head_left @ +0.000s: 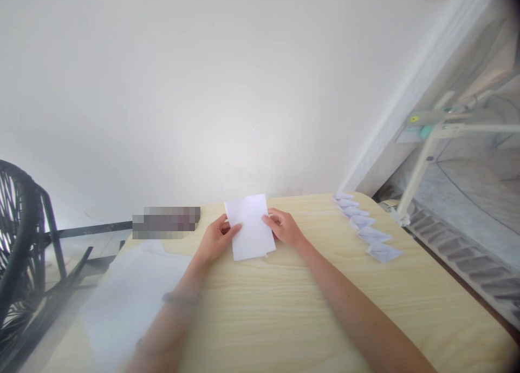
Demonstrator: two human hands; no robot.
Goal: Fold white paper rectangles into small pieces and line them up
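White paper point(251, 229), just below the frame's centre, is clamped at its sides in the grip of left hand point(216, 239) and right hand point(286, 228), apparently being squared up, so the next move likely calls for aligned edges.

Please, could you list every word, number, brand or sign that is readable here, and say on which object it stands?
No readable text anywhere.
Yellow round spot: any marking is too small to read.
Pixelated dark object: any lettering is obscured.
Held paper, folded papers, loose paper: no visible writing.
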